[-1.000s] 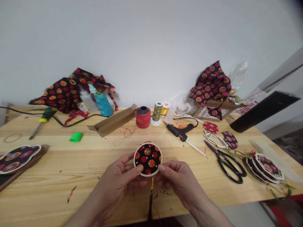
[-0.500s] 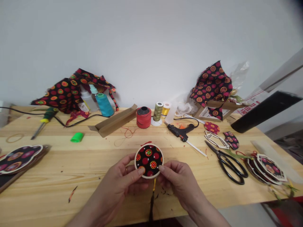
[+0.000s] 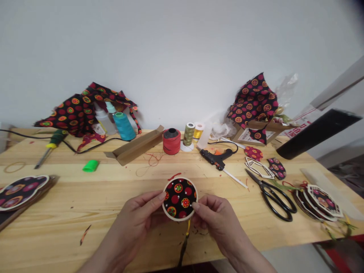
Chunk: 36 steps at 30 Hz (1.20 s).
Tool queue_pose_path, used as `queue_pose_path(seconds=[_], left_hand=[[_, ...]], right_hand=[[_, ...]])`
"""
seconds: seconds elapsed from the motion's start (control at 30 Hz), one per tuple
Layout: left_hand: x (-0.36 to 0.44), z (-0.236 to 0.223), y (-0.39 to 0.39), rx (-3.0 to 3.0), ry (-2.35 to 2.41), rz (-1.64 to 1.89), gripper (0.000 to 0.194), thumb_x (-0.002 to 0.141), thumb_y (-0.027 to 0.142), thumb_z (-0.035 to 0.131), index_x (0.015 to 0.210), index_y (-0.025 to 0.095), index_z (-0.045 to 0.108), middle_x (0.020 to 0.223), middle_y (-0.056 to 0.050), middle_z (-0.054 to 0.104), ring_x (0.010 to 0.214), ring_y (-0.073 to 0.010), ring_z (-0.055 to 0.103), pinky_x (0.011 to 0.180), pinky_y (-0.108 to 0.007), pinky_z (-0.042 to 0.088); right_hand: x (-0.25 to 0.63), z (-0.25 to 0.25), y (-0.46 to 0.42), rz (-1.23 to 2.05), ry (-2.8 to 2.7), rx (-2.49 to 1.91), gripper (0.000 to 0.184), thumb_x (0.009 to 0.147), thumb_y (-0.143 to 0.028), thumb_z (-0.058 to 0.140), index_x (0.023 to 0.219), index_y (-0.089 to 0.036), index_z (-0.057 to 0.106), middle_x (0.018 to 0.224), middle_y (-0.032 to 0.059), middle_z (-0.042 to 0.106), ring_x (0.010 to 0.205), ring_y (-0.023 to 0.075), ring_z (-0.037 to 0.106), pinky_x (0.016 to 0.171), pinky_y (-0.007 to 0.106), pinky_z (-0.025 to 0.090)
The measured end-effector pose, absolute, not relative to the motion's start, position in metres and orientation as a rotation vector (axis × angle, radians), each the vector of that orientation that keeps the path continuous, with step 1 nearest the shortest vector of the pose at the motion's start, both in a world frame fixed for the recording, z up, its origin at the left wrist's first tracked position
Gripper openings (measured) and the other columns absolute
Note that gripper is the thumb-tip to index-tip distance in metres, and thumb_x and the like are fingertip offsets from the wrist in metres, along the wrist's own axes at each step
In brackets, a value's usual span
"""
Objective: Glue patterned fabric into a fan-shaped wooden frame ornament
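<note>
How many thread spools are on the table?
4: blue spool beside the bottles; red spool near the middle; green spool right of it; yellow spool partly behind that. Others may be hidden.

The left forearm (image 3: 109, 246) and right forearm (image 3: 248, 248) are slanting inward from the near side. The left hand (image 3: 136, 214) is gripping, its left thumb (image 3: 154, 204) extending far and rightward. The right hand (image 3: 217, 214) is pinching opposite, its right thumb (image 3: 202, 211) pointing left, its fingers (image 3: 212, 201) curling.
</note>
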<state>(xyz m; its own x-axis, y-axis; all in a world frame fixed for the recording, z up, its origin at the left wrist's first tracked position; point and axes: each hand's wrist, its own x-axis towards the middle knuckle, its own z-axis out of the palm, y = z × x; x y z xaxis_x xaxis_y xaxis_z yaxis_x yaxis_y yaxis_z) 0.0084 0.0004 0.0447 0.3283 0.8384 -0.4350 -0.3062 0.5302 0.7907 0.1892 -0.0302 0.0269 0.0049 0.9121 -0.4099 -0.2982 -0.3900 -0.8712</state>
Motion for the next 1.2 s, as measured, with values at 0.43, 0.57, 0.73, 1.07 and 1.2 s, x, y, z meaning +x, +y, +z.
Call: queue_pose_path(seconds=[0.43, 0.57, 0.73, 1.07, 1.2], left_hand=[[0.011, 0.036, -0.001, 0.662, 0.956, 0.785, 0.025, 0.078, 0.036, 0.071, 0.098, 0.02, 0.077, 0.094, -0.009, 0.077, 0.085, -0.0238, 0.069, 0.07, -0.031, 0.053], [0.016, 0.034, -0.003, 0.62, 0.953, 0.755, 0.028, 0.079, 0.037, 0.071, 0.1, 0.02, 0.076, 0.094, -0.009, 0.077, 0.086, -0.0236, 0.068, 0.068, -0.031, 0.053], [0.022, 0.033, -0.005, 0.629, 0.902, 0.731, 0.03, 0.082, 0.039, 0.067, 0.104, 0.02, 0.074, 0.099, -0.009, 0.075, 0.091, -0.0234, 0.066, 0.074, -0.033, 0.053], [0.023, 0.028, -0.004, 0.637, 0.905, 0.721, 0.032, 0.079, 0.036, 0.071, 0.107, 0.021, 0.073, 0.1, -0.009, 0.075, 0.088, -0.0205, 0.065, 0.076, -0.033, 0.054], [0.023, 0.028, -0.003, 0.628, 0.895, 0.728, 0.029, 0.078, 0.035, 0.072, 0.103, 0.023, 0.074, 0.099, -0.007, 0.075, 0.087, -0.0209, 0.067, 0.075, -0.033, 0.054]], right_hand=[[0.198, 0.024, -0.031, 1.51, -0.752, -1.335, 0.038, 0.061, -0.048, 0.08, 0.064, -0.012, 0.069, 0.051, 0.0012, 0.062, 0.045, 0.0051, 0.042, 0.046, 0.02, 0.026], [0.203, 0.027, -0.03, 1.479, -0.788, -1.356, 0.038, 0.061, -0.048, 0.081, 0.062, -0.012, 0.068, 0.049, 0.0006, 0.062, 0.045, 0.0049, 0.041, 0.045, 0.019, 0.025], [0.21, 0.034, -0.03, 1.435, -0.842, -1.374, 0.039, 0.06, -0.049, 0.081, 0.059, -0.013, 0.066, 0.048, 0.0002, 0.061, 0.044, 0.0051, 0.041, 0.046, 0.02, 0.028], [0.227, 0.037, -0.027, 1.369, -0.887, -1.43, 0.04, 0.061, -0.05, 0.08, 0.058, -0.013, 0.065, 0.049, 0.0018, 0.062, 0.044, 0.0063, 0.04, 0.045, 0.021, 0.027], [0.222, 0.035, -0.028, 1.393, -0.895, -1.424, 0.041, 0.06, -0.051, 0.08, 0.058, -0.013, 0.065, 0.049, 0.0015, 0.061, 0.045, 0.0066, 0.042, 0.046, 0.02, 0.028]])
